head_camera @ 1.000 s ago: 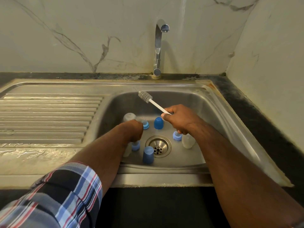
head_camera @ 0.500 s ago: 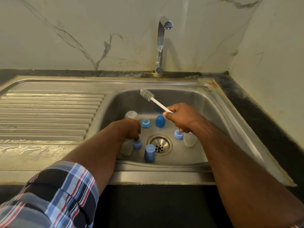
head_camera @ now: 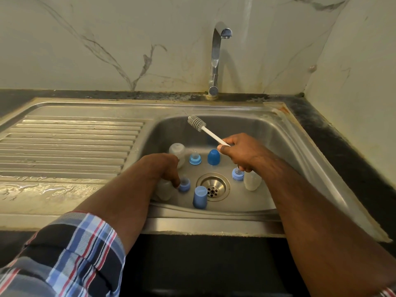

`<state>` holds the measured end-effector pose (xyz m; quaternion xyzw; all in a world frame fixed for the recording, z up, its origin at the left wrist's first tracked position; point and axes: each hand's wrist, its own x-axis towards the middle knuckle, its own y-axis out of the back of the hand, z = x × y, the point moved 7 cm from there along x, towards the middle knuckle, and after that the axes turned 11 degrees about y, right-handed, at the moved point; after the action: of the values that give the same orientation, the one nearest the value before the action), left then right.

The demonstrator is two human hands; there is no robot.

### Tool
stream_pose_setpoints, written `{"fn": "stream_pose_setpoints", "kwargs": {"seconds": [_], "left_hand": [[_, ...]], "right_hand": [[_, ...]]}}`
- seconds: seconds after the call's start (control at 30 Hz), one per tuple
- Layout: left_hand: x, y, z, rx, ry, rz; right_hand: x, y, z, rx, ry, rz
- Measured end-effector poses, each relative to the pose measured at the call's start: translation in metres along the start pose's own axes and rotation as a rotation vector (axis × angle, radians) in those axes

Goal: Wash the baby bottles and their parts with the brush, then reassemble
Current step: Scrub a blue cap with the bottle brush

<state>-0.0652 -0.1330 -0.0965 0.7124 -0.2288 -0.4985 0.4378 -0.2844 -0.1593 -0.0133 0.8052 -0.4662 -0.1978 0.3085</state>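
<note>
The washing looks barely begun. The right hand [head_camera: 240,151] grips the white-handled grey bottle brush [head_camera: 205,130], raised over the stainless steel sink basin [head_camera: 285,146]. The left hand [head_camera: 162,168] reaches down, fingers curled round a cloudy translucent baby bottle [head_camera: 165,189] at the basin's front left corner. Next, lift that bottle and work the brush inside. No writing is legible.
</note>
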Motion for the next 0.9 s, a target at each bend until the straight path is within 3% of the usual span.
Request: {"fn": "stream_pose_setpoints", "kwargs": {"seconds": [0.47, 0.67, 0.77, 0.9], "left_hand": [[-0.007, 0.009, 0.006, -0.001, -0.04, 0.091], [-0.04, 0.047, 0.039, -0.116, -0.222, 0.427], [-0.046, 0.03, 0.066, -0.047, -0.379, 0.273], [-0.046, 0.002, 0.084, 0.082, -0.443, 0.087]], "right_hand": [[-0.001, 0.0, 0.0, -0.001, 0.007, -0.007], [0.0, 0.001, 0.001, 0.0, 0.012, -0.007], [0.0, 0.0, 0.001, -0.007, 0.01, -0.007], [0.0, 0.001, 0.0, -0.019, 0.01, -0.002]]}}
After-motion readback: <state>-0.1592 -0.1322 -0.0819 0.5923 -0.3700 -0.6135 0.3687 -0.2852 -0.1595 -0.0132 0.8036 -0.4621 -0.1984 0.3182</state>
